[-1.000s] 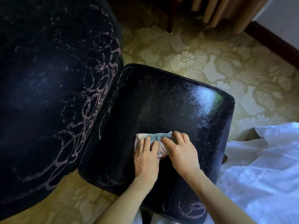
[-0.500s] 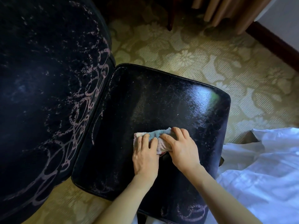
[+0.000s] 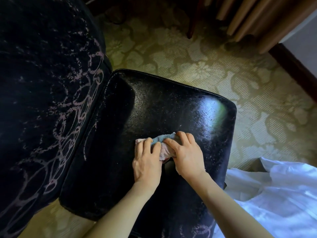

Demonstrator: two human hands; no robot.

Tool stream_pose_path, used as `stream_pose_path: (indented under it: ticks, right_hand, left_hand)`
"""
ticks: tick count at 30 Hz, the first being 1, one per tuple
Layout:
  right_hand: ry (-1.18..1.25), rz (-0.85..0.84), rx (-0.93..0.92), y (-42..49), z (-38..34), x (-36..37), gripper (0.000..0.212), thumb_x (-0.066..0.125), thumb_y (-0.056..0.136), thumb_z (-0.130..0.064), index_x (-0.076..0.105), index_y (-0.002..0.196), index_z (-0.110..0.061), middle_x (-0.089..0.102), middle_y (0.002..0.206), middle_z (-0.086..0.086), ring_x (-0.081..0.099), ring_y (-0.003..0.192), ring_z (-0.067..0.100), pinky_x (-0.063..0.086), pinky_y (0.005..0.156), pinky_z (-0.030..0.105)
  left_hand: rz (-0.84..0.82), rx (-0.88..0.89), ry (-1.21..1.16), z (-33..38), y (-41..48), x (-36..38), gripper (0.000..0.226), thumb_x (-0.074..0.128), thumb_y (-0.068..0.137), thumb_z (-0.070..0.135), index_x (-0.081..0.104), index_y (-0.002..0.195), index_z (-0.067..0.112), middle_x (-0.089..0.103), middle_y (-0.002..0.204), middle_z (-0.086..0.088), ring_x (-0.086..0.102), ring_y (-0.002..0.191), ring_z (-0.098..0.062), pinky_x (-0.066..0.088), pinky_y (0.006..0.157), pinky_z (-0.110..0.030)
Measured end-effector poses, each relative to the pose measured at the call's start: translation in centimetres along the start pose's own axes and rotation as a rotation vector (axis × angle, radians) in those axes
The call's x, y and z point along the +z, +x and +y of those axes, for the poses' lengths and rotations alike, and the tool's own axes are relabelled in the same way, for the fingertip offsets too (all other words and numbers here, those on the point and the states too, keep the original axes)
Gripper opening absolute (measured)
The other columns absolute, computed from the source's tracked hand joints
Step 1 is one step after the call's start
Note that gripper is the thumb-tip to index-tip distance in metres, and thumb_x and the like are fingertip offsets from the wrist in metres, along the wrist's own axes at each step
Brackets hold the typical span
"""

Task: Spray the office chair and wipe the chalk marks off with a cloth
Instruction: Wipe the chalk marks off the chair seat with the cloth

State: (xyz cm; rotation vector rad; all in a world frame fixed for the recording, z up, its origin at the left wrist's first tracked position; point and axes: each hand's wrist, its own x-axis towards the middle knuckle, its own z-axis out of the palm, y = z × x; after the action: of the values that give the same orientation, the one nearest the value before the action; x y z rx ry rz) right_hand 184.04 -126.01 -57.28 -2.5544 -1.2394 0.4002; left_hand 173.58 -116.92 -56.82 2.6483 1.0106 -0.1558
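Note:
The black office chair's seat (image 3: 154,107) fills the middle of the head view, wet and shiny, with spray droplets near its right edge. Its backrest (image 3: 42,83) at the left carries looping pink chalk marks (image 3: 68,117). More chalk loops show at the seat's near edge (image 3: 197,228). A pink and blue cloth (image 3: 158,140) lies bunched on the seat. My left hand (image 3: 147,162) presses on the cloth's left part with its fingers over it. My right hand (image 3: 187,153) holds the cloth's right part, fingers curled over it.
A floral yellow-green carpet (image 3: 223,69) surrounds the chair. White bedding (image 3: 274,200) lies at the lower right, close to the seat's edge. Beige curtains (image 3: 248,19) and a dark baseboard (image 3: 295,64) stand at the upper right. A dark furniture leg (image 3: 192,23) is at the top.
Both hands with the cloth have slid a little farther up the seat. The camera has shifted slightly, so the chair sits more to the left.

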Motion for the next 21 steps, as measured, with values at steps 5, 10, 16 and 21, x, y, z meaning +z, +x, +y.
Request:
stream_pose_path:
  ticks: [5,10,16,21]
  right_hand:
    - [-0.026,-0.024,-0.069,1.2,0.8,-0.4,0.045,0.064,0.067,-0.018,0.068,0.11,-0.026,0.06,0.114,0.009,0.057,0.096,0.035,0.055,0.064,0.039]
    - [-0.047,-0.043,-0.14,2.2,1.3,-0.7,0.048,0.073,0.063,-0.018,0.069,0.11,-0.028,0.061,0.113,0.008,0.058,0.096,0.034,0.053,0.063,0.035]
    - [-0.047,-0.079,-0.22,3.6,2.0,-0.9,0.053,0.076,0.064,-0.015,0.068,0.114,-0.029,0.059,0.117,0.009,0.056,0.101,0.035,0.054,0.064,0.036]
    - [-0.057,-0.113,-0.286,4.7,2.6,-0.8,0.063,0.075,0.064,-0.012,0.063,0.123,-0.03,0.054,0.126,0.007,0.05,0.111,0.034,0.055,0.07,0.04]
  left_hand:
    - [0.05,-0.064,-0.011,0.8,0.2,0.4,0.054,0.089,0.052,0.017,0.068,0.102,0.017,0.061,0.112,-0.006,0.057,0.107,-0.028,0.055,0.061,-0.036]
    - [0.085,-0.144,-0.022,1.5,0.3,0.6,0.058,0.091,0.048,0.018,0.068,0.102,0.018,0.061,0.113,-0.006,0.056,0.106,-0.027,0.055,0.063,-0.037]
    - [0.096,-0.257,-0.042,2.3,0.4,0.8,0.055,0.088,0.055,0.019,0.066,0.105,0.02,0.058,0.117,-0.005,0.054,0.11,-0.027,0.056,0.069,-0.04]
    - [0.173,-0.303,-0.055,2.9,0.4,1.4,0.05,0.087,0.057,0.02,0.067,0.103,0.023,0.06,0.115,-0.002,0.055,0.109,-0.028,0.057,0.07,-0.041]
